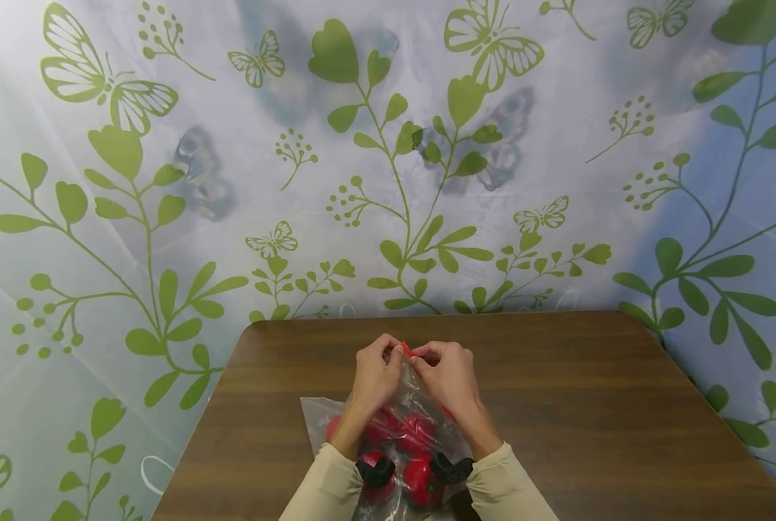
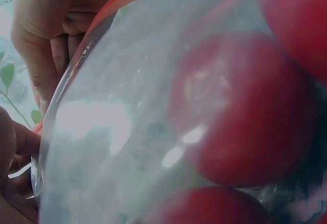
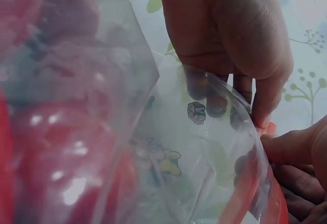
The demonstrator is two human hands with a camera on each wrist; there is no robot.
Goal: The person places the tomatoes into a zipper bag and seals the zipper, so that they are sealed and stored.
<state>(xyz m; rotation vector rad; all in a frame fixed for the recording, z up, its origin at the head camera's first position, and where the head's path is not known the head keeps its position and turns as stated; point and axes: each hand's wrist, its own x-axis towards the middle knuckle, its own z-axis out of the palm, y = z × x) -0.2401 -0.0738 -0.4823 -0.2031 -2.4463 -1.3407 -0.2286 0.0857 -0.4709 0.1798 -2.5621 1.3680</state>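
Note:
A clear plastic zip bag (image 1: 316, 414) with a red zip strip (image 1: 406, 349) holds several glossy, round red fruits (image 1: 422, 481). The bag's top corner is raised toward the far side of the table. There my left hand (image 1: 376, 375) pinches the strip between thumb and fingers. Close beside it, my right hand (image 1: 451, 373) pinches the same strip, thumbs nearly meeting. In the right wrist view the bag's clear wall (image 3: 204, 147) curves up to the red edge, with fingers showing through it. A large red fruit (image 2: 245, 112) fills much of the left wrist view behind the plastic.
The bag lies on a brown wood-grain table (image 1: 570, 405) with rounded far corners. Behind it hangs a pale curtain (image 1: 557, 130) printed with green leaves and butterflies. Black straps (image 1: 376, 472) circle both wrists below cream sleeves (image 1: 327, 486).

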